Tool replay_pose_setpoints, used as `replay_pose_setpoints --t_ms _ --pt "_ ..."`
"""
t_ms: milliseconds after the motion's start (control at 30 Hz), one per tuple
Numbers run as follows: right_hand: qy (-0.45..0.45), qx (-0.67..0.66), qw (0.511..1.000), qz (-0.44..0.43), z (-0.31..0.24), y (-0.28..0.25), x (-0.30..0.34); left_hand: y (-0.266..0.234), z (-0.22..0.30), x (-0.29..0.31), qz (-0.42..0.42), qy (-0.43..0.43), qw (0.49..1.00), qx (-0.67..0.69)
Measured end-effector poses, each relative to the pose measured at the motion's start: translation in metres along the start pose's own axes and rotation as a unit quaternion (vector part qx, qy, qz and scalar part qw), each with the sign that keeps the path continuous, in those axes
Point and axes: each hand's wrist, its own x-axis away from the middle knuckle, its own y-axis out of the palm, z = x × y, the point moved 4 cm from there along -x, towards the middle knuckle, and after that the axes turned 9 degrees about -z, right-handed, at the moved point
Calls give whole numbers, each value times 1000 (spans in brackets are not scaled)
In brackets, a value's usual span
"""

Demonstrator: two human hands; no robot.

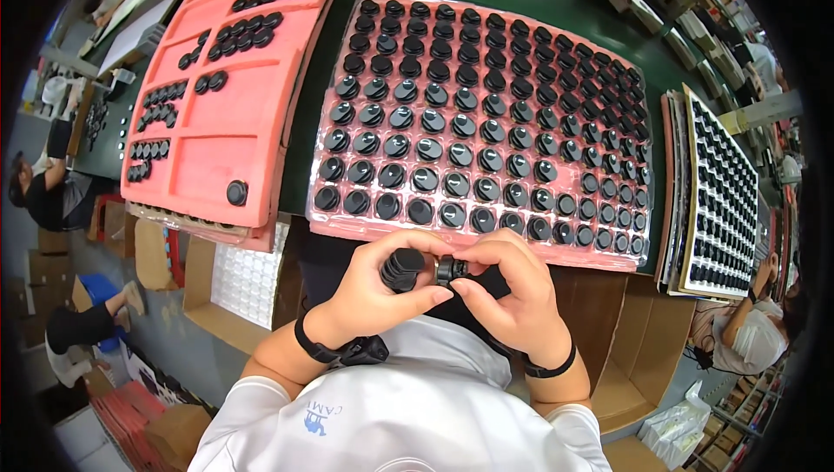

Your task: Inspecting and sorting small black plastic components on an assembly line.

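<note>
My left hand (369, 294) is closed round a short stack of black round caps (402, 269), held upright in the palm. Between both hands, just in front of the bench edge, sits another black round part (449, 270). The fingertips of my right hand (512, 294) pinch it, and my left thumb and forefinger come close to its other side. Just beyond the hands lies a clear blister tray (573, 179) on pink foam, filled with rows of black caps (425, 179). One pocket right of the middle shows no cap.
At left, a pink foam tray (208, 159) holds groups of black caps and one cap (236, 192) alone near its front corner. A white tray of black parts (725, 202) leans at right. Below the bench stand cardboard boxes (638, 342). Other people work around.
</note>
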Motion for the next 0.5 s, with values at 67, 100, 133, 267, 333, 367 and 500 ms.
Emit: replay_pose_setpoints --t_ms 67,100,133,267,333,367,500 --pt "23 -59 998 -7 3 4 0 -2 -4 3 5 -16 998 62" --pt "22 -62 998 -5 4 7 1 -3 -6 5 11 -27 992 125" --pt "46 -211 976 12 9 11 2 -3 -8 6 16 -39 981 188" --pt "87 -529 843 47 28 29 8 -3 -12 4 -55 -19 951 304" --pt "90 -605 790 38 34 36 9 -2 -11 3 -52 -20 955 293" --pt "89 -606 790 42 35 36 9 -2 -11 3 -46 -18 958 284" --pt "76 -591 801 53 35 36 9 -3 -8 4 -33 -16 972 233"
